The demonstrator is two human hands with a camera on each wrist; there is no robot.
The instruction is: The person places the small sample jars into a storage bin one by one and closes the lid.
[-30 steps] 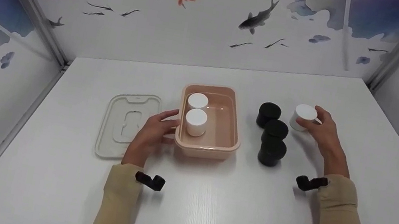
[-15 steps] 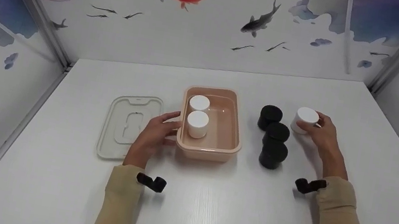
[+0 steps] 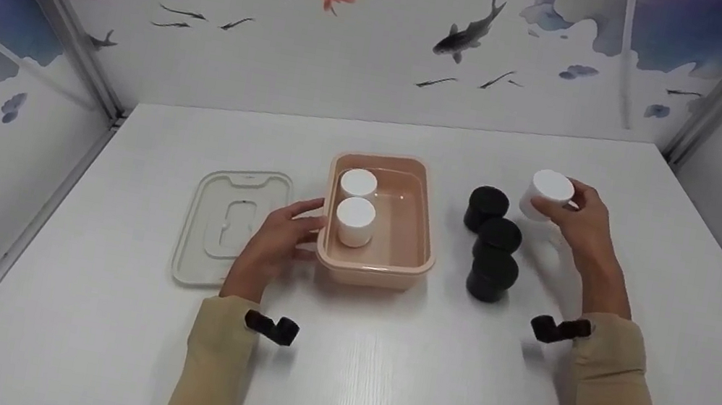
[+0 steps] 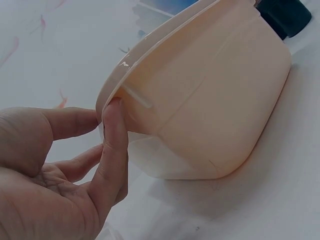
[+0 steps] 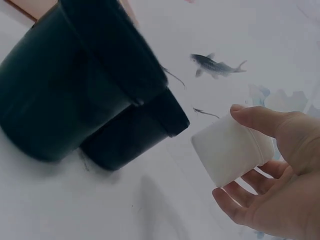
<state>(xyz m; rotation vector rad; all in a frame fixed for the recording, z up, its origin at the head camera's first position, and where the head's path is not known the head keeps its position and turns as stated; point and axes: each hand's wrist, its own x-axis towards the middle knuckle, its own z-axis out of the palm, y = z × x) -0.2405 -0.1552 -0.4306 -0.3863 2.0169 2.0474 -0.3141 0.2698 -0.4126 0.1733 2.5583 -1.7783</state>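
My right hand (image 3: 583, 214) grips a white lidded jar (image 3: 547, 196) between thumb and fingers, just off the table at the right. In the right wrist view the jar (image 5: 230, 148) is tilted, with the thumb over its upper side and fingers underneath. With loosely extended fingers, my left hand (image 3: 276, 240) touches the left outer side of a pink plastic box (image 3: 373, 268). One digit (image 4: 115, 120) meets the box (image 4: 215, 90) just under its rim in the left wrist view. Two white jars (image 3: 356, 220) stand inside the box along its left wall.
Several black lidded jars (image 3: 494, 272) stand in a close row between the box and my right hand. A pale grey lid (image 3: 198, 234) lies flat left of the box, partly behind my left hand. Printed walls (image 3: 383, 67) bound the white table (image 3: 361, 378).
My right hand has lifted the white jar slightly and moved it a little away from me and to the left. The left hand and the box stay in place.
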